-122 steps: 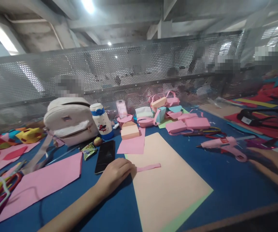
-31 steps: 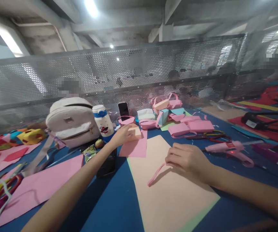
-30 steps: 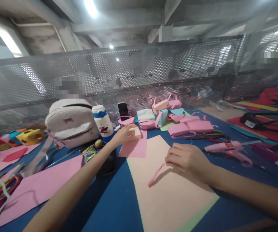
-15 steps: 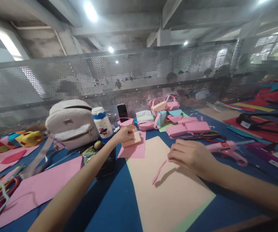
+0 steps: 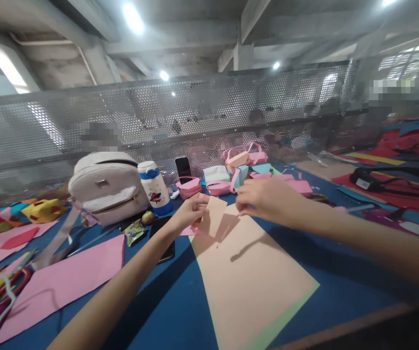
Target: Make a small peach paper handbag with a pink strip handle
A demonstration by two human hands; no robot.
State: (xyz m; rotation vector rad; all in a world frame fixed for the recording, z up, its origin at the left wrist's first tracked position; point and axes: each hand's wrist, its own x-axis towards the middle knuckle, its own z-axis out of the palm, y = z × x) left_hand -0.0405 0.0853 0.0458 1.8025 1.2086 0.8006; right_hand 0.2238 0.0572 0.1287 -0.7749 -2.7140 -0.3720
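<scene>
My left hand [image 5: 191,212] is closed on a small peach folded box [image 5: 215,216], holding it tilted over the far end of a large peach sheet [image 5: 249,282]. A green sheet [image 5: 280,323] shows along its near edge. Just right of the box is my right hand [image 5: 256,197], its fingers pinched together. The thin pink strip seen there earlier is hard to make out, but a narrow curved shadow falls on the sheet below. Beyond the hands stand several small pink bags [image 5: 189,187].
At the left stand a white backpack [image 5: 109,189] and a water bottle [image 5: 154,187], with a snack packet [image 5: 134,232] and a black phone [image 5: 167,248] nearer. A pink sheet [image 5: 74,282] lies on the blue table [image 5: 158,311]. A perforated metal screen [image 5: 195,116] rises behind.
My left hand has lifted and tilted the peach box towards me. My right hand has moved left and away from me, close to the box; its forearm now hides most of the pink glue gun.
</scene>
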